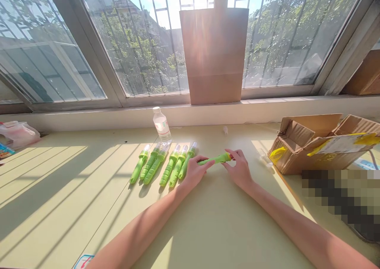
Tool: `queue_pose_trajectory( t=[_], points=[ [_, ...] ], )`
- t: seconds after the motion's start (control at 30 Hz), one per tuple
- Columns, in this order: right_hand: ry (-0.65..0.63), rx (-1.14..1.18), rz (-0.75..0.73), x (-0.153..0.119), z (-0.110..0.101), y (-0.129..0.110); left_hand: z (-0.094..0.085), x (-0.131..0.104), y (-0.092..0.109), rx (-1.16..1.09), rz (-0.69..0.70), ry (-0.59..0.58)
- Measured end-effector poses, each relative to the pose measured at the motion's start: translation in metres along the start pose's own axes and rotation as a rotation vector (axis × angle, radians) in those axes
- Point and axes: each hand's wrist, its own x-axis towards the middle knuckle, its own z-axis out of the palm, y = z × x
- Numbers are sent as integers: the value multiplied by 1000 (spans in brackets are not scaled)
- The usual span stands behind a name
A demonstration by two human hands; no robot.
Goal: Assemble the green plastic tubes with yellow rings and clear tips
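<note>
A slim bright-green ribbed tube [215, 159] lies almost level between my two hands, just above the table. My left hand [196, 170] pinches its left end between thumb and fingers. At the tube's wider yellow-green end, my right hand [239, 169] has thumb and fingertips closed, with a small reddish spot showing beside them. To the left, several similar green tubes with clear tips [152, 169] rest in a slanting row on the table. The nearest of these, a green tube [187, 162], is partly covered by my left hand.
A clear water bottle [162, 126] with a white cap stands behind the row. An open cardboard box [319, 154] sits at the right, beside crumpled clear plastic [264, 157]. A small clear piece [225, 130] lies near the sill. A cardboard sheet [215, 57] leans on the window.
</note>
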Motion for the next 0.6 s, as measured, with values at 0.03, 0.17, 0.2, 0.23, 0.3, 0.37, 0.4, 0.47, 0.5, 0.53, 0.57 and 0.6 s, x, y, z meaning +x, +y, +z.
queue_pose_trajectory(
  t=[0.03,0.17,0.2,0.23,0.3,0.37,0.4,0.47,0.5,0.53,0.57,0.6],
  points=[
    [0,2,5,0,0,0,0,0,0,-1,1,-2],
    [-9,4,54,2,-2,-2,0,-1,-1,6,27,-50],
    [-6,4,64,2,-2,-2,-1,-1,-1,19,50,-59],
    [-1,5,71,2,-3,-2,-1,-1,-1,41,82,-60],
    [3,6,75,3,-3,-3,-1,-2,-2,98,157,-43],
    [0,1,75,3,-4,-3,-1,-2,-4,142,205,-20],
    [-6,-2,73,3,-3,-3,-1,-2,-4,153,213,-9],
    [-27,-9,61,2,-2,-2,-1,-2,-6,163,210,8],
    [-43,-15,56,2,-2,-2,-1,-3,-7,169,204,10],
    [-57,-23,54,1,-1,-2,-1,-3,-7,176,198,8],
    [-67,-31,54,1,-1,-2,-1,-3,-7,180,191,2],
    [-70,-38,56,0,-1,-3,-1,-4,-7,182,185,-8]
  ],
)
